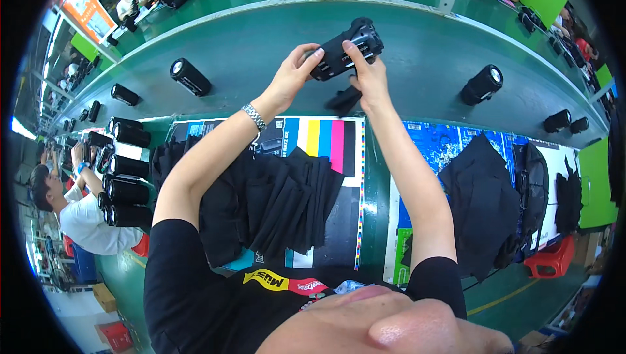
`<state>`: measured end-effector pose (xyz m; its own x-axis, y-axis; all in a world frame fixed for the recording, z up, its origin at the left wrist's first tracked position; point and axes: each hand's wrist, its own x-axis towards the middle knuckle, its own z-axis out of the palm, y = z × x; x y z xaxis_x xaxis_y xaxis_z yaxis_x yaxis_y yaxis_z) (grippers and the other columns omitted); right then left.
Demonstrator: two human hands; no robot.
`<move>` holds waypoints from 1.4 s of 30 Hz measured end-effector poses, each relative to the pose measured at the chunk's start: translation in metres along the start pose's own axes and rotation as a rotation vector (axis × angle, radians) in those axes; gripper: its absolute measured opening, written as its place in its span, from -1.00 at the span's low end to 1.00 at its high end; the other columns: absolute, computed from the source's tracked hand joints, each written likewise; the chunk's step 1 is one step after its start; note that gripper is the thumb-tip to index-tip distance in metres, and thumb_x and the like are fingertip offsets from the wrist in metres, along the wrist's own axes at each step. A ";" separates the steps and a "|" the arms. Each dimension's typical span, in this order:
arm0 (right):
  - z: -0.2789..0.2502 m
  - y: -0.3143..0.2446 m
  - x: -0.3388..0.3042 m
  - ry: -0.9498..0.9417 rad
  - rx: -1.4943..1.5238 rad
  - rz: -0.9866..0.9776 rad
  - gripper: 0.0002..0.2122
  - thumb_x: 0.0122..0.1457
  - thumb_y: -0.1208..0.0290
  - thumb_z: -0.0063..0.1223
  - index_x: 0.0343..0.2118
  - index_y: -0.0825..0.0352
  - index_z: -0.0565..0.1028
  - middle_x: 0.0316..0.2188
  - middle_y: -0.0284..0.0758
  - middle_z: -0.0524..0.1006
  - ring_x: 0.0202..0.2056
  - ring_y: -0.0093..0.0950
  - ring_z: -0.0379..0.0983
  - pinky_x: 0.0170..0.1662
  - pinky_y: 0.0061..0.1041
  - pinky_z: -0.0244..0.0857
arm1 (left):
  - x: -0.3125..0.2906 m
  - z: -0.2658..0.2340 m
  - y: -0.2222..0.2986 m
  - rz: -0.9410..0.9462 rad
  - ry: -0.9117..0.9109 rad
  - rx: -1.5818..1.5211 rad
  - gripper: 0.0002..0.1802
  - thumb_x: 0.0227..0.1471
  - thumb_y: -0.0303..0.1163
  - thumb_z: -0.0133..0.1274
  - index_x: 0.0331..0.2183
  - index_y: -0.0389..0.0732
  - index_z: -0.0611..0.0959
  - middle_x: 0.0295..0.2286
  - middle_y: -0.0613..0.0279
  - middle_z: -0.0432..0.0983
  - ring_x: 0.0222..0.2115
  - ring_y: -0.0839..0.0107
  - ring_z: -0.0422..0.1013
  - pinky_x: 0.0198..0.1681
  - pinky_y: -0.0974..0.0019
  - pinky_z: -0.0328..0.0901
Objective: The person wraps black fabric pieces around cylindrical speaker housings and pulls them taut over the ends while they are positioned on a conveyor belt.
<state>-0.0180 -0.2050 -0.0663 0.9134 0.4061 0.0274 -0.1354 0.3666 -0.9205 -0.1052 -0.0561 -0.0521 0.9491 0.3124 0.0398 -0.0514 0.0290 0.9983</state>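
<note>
My left hand grips the left end of a black cylindrical speaker, thumb along its top. My right hand closes on the other end, where buttons or ports show on a glossy panel. The speaker is tilted, its right end farther away, above the green conveyor belt. Just below my right hand hangs a dark, blurred strip of cloth or strap; whether my fingers hold it I cannot tell. Nearer me, folded black fabric pieces lie in a heap on the bench, beneath and right of my left forearm.
More black cylinders stand or lie along the belt, one at the right. Several are grouped at the bench's left edge, near a co-worker. Another black fabric pile lies right of my right forearm, with a red stool beyond.
</note>
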 end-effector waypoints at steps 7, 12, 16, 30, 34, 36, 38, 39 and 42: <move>-0.014 0.011 0.008 -0.157 -0.724 -0.395 -0.41 -0.33 0.25 0.45 -0.17 0.36 0.46 -0.32 -0.18 0.59 -0.24 -0.31 0.55 -0.15 -0.42 0.37 | 0.027 -0.010 0.029 0.254 -0.025 0.416 -0.59 0.12 -0.16 0.02 -0.08 -0.22 0.56 -0.14 0.21 0.49 -0.21 0.52 0.38 -0.13 0.39 0.26; -0.016 0.010 0.014 -0.159 -0.812 -0.340 -0.34 -0.34 0.20 0.46 -0.15 0.42 0.42 -0.32 -0.14 0.58 -0.21 -0.28 0.54 -0.13 -0.38 0.38 | 0.074 -0.010 0.027 0.354 -0.113 0.671 -0.61 0.06 -0.13 0.10 -0.21 -0.25 0.64 -0.27 0.19 0.53 -0.39 0.55 0.33 -0.28 0.43 0.28; -0.023 0.007 0.012 -0.118 -0.752 -0.303 -0.33 -0.28 0.09 0.43 -0.13 0.42 0.42 -0.30 -0.09 0.57 -0.23 -0.28 0.55 -0.14 -0.37 0.39 | 0.090 -0.001 0.031 -0.058 -0.262 0.645 -0.59 -0.04 -0.06 0.19 -0.32 -0.23 0.68 -0.47 0.31 0.51 -0.48 0.58 0.28 -0.43 0.51 0.19; -0.042 -0.006 0.035 -0.118 -0.766 -0.180 -0.45 -0.26 0.00 0.38 -0.34 0.42 0.56 -0.49 -0.25 0.59 -0.44 -0.47 0.55 -0.33 -0.51 0.40 | 0.069 0.029 0.047 0.601 -0.246 0.713 -0.79 -0.01 -0.36 0.17 -0.50 -0.32 0.59 -0.56 0.31 0.42 -0.56 0.58 0.26 -0.49 0.47 0.20; -0.061 -0.007 0.030 -0.193 -0.890 -0.267 -0.34 -0.22 0.00 0.36 -0.12 0.42 0.48 -0.40 -0.19 0.60 -0.35 -0.42 0.56 -0.24 -0.48 0.39 | 0.059 0.025 0.045 0.664 -0.215 0.798 -0.82 -0.04 -0.33 0.19 -0.46 -0.27 0.65 -0.53 0.33 0.44 -0.54 0.55 0.29 -0.47 0.48 0.20; -0.081 -0.022 0.023 -0.340 -0.939 -0.206 -0.30 -0.18 0.05 0.35 0.00 0.41 0.42 -0.27 -0.12 0.58 -0.22 -0.37 0.53 -0.13 -0.45 0.35 | 0.053 0.024 0.042 0.708 -0.232 0.744 -0.84 -0.05 -0.33 0.22 -0.43 -0.23 0.67 -0.48 0.34 0.46 -0.48 0.57 0.31 -0.45 0.48 0.21; -0.108 -0.046 0.021 -0.436 -1.065 -0.075 -0.38 -0.17 0.09 0.35 -0.06 0.40 0.48 -0.32 -0.19 0.59 -0.27 -0.40 0.52 -0.15 -0.46 0.35 | 0.045 0.036 0.041 0.636 -0.192 0.657 -0.78 0.00 -0.24 0.18 -0.40 -0.19 0.69 -0.45 0.38 0.45 -0.42 0.57 0.31 -0.37 0.47 0.21; -0.117 -0.053 0.024 -0.430 -1.015 0.007 -0.43 -0.14 0.10 0.33 -0.11 0.41 0.51 -0.33 -0.22 0.58 -0.32 -0.43 0.50 -0.21 -0.48 0.34 | 0.046 0.038 0.042 0.642 -0.188 0.654 -0.78 0.00 -0.24 0.18 -0.40 -0.19 0.69 -0.45 0.38 0.45 -0.42 0.57 0.31 -0.37 0.47 0.21; -0.136 -0.053 0.052 -0.217 -0.983 0.103 -0.64 -0.01 0.18 0.23 -0.30 0.42 0.58 -0.38 -0.27 0.57 -0.46 -0.53 0.43 -0.39 -0.54 0.27 | 0.068 0.063 0.029 0.267 -0.065 0.183 -0.63 0.11 -0.07 0.03 -0.25 -0.18 0.65 -0.36 0.34 0.51 -0.31 0.52 0.36 -0.21 0.43 0.24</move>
<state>0.0886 -0.3175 -0.0687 0.8121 0.5764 -0.0903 0.2560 -0.4911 -0.8327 -0.0226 -0.0940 -0.0174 0.9278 0.2240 0.2983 -0.2503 -0.2192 0.9430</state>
